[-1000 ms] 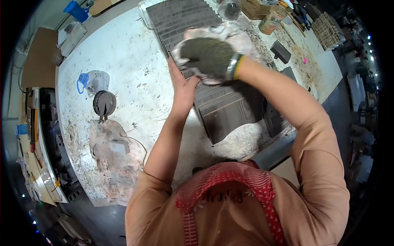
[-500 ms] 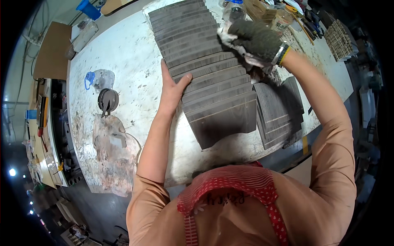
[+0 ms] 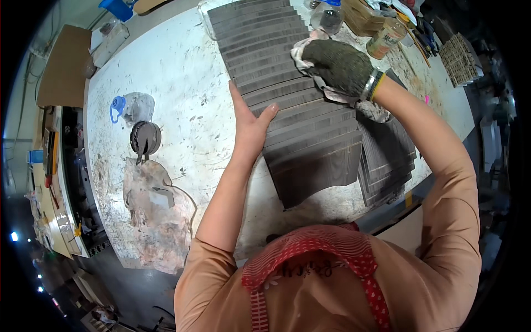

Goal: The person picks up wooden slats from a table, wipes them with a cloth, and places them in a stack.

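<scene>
compared to half a second back, the gloved right hand [image 3: 338, 67] has slid down off the upper right corner and now sits further in on the row of dark grey slats [image 3: 287, 99], with the pale rag [image 3: 321, 83] still bunched under it. it's curled closed over that rag, palm down, pressing it flat on the slats about a third of the way down the row. the left hand [image 3: 250, 119] has barely moved: bare, open, fingers straight and together, its edge laid against the left side of the row, thumb resting on top of a slat.

as for the slats, they're long thin strips, dark grey with a faint wood grain, laid side by side and overlapping like shingles, so the whole thing runs as one band from the far edge of the white worktable [image 3: 177, 77] down toward the person. a few strips near the rag look a bit lighter. a second, shorter stack of the same strips [image 3: 387, 160] lies just beside it on the right, partly under the right forearm.

off to the left on the table, well apart, there's a clear plastic bottle [image 3: 133, 106] on its side, a dark roll of tape [image 3: 145, 137] and a stained cloth [image 3: 155, 210].
</scene>
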The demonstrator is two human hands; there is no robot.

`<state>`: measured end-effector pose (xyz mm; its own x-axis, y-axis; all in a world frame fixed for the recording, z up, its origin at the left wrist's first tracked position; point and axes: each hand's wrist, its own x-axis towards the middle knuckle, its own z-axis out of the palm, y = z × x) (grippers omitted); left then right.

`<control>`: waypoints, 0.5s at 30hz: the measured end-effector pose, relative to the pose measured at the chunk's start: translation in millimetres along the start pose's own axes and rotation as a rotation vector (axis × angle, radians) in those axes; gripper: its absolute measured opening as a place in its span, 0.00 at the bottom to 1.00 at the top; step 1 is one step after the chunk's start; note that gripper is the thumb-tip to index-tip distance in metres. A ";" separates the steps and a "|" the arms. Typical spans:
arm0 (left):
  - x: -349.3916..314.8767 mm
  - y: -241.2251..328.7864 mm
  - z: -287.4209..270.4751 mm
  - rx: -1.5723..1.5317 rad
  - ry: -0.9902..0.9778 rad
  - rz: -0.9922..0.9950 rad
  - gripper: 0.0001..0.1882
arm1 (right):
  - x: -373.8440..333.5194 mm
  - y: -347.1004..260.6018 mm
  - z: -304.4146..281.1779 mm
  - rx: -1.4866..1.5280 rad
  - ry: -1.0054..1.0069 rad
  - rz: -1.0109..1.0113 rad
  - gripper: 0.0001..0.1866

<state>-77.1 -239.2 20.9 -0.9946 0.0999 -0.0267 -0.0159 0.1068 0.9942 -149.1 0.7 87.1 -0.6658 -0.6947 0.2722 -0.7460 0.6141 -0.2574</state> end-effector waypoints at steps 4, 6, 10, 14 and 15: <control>0.9 -8.1 -2.2 -0.021 0.016 0.095 0.52 | 52.0 -59.0 20.7 -0.110 0.012 -0.031 0.11; 7.9 -15.6 -7.2 -0.156 -0.118 0.017 0.51 | 86.3 -80.2 48.2 -0.074 0.048 -0.152 0.11; 5.4 -10.3 -7.4 -0.146 -0.101 0.074 0.51 | 76.7 -70.6 53.0 -0.048 0.098 -0.171 0.13; -1.0 -10.6 -1.0 -0.281 -0.023 0.075 0.52 | 13.9 -28.6 -1.0 -0.193 0.130 -0.147 0.13; 0.8 -11.8 -1.2 -0.255 -0.033 0.108 0.52 | 15.1 -29.6 -4.0 -0.210 0.040 -0.042 0.13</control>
<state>-77.9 -241.6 9.2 -0.9881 0.1299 0.0820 0.0610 -0.1581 0.9855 -137.1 -26.4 102.6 -0.6306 -0.7088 0.3162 -0.7567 0.6521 -0.0472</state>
